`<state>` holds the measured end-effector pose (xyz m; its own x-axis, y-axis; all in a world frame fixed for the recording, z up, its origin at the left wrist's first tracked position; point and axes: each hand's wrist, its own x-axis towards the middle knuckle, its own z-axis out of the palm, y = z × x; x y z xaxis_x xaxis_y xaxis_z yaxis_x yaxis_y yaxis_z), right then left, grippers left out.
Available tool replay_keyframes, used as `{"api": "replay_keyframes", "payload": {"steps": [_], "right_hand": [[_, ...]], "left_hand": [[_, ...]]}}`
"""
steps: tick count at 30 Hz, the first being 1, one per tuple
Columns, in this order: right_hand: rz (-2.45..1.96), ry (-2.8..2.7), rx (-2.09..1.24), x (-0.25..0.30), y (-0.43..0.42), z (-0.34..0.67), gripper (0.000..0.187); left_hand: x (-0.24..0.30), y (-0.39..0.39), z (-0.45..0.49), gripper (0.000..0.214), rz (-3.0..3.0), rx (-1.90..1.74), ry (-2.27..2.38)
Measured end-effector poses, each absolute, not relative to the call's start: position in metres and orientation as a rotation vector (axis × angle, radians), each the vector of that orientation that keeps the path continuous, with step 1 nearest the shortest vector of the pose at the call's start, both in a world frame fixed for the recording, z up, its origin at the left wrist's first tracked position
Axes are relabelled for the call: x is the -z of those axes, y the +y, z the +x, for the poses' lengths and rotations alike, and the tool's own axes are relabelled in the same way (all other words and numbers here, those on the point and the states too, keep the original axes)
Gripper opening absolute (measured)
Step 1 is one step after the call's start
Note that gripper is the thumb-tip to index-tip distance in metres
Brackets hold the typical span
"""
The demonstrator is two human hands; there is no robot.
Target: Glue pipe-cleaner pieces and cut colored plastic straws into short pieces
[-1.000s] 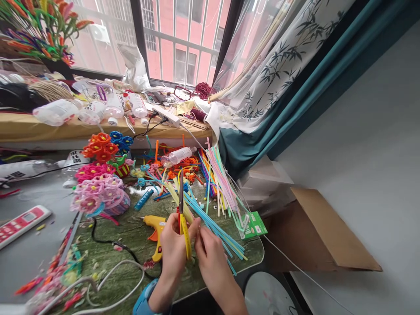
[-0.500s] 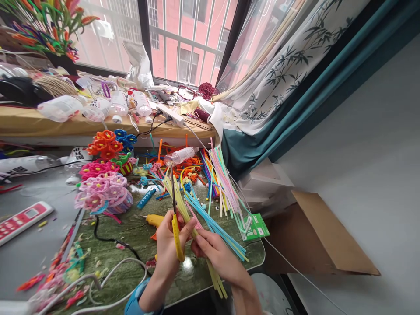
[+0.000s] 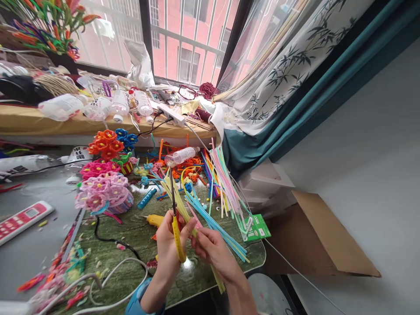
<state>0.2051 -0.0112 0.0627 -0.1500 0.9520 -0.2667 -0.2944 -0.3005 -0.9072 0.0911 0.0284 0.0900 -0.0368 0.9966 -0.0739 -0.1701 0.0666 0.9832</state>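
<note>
My left hand (image 3: 169, 241) is closed around yellow-handled scissors (image 3: 177, 238), whose dark blades point away from me. Its thumb and fingers also grip a bundle of pale yellow pipe cleaners (image 3: 180, 200). My right hand (image 3: 215, 250) pinches the same bundle just beside the left, fingers bent around it. The bundle's near ends stick out below my right hand, past the table edge. Blue pipe cleaners (image 3: 215, 225) lie on the table right beside my right hand. A yellow glue gun (image 3: 155, 220) lies left of my left hand, partly hidden by it.
Pipe-cleaner flowers (image 3: 104, 190) stand at left on the green table (image 3: 131, 275), near a blue glue-stick-sized piece (image 3: 147, 198). Pink and mixed pipe cleaners (image 3: 226, 175) lie at right by a green card (image 3: 257, 227). A plastic bottle (image 3: 182, 156) lies behind; cables (image 3: 114, 267) cross the front left.
My right hand has shifted slightly along the yellow bundle, its fingers regripping. The bundle's near ends look closer together and a little higher. My left hand has barely moved.
</note>
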Motion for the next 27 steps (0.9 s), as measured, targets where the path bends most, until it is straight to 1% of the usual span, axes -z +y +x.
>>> {"api": "replay_keyframes", "payload": {"steps": [3, 6, 9, 12, 15, 17, 19, 20, 21, 25, 27], "right_hand": [[-1.15, -0.835, -1.56, -0.059, -0.012, 0.199, 0.043], [-1.272, -0.884, -1.29, -0.055, -0.012, 0.197, 0.041], [-1.378, -0.883, -1.108, -0.053, -0.013, 0.204, 0.04], [-1.445, -0.869, -1.006, -0.056, -0.013, 0.217, 0.038], [-1.478, -0.895, -0.897, -0.062, -0.01, 0.226, 0.037], [-1.483, -0.938, -0.831, -0.067, -0.007, 0.229, 0.035], [-1.474, -0.995, -0.786, -0.071, -0.005, 0.23, 0.035], [-1.467, -1.019, -0.776, -0.073, -0.004, 0.23, 0.035], [-1.46, -1.038, -0.772, -0.074, -0.003, 0.23, 0.034], [-1.455, -1.092, -0.811, -0.079, -0.003, 0.229, 0.034], [-1.46, -1.13, -0.836, -0.081, -0.003, 0.229, 0.035]], "left_hand": [[-0.088, 0.031, 0.091, 0.032, 1.055, -1.263, 1.166], [-0.081, 0.035, 0.086, 0.025, 1.075, -1.275, 1.154], [-0.07, 0.034, 0.075, 0.027, 1.13, -1.242, 1.149], [-0.06, 0.025, 0.061, 0.027, 1.175, -1.124, 1.113], [-0.058, 0.014, 0.052, 0.025, 1.295, -0.932, 1.19], [-0.06, 0.007, 0.049, 0.033, 1.472, -0.809, 1.278], [-0.064, 0.001, 0.048, 0.043, 1.592, -0.763, 1.36], [-0.065, -0.001, 0.048, 0.044, 1.616, -0.757, 1.392], [-0.066, -0.002, 0.049, 0.043, 1.622, -0.753, 1.42], [-0.064, -0.003, 0.049, 0.023, 1.617, -0.702, 1.452], [-0.06, -0.002, 0.047, 0.024, 1.611, -0.693, 1.416]]}}
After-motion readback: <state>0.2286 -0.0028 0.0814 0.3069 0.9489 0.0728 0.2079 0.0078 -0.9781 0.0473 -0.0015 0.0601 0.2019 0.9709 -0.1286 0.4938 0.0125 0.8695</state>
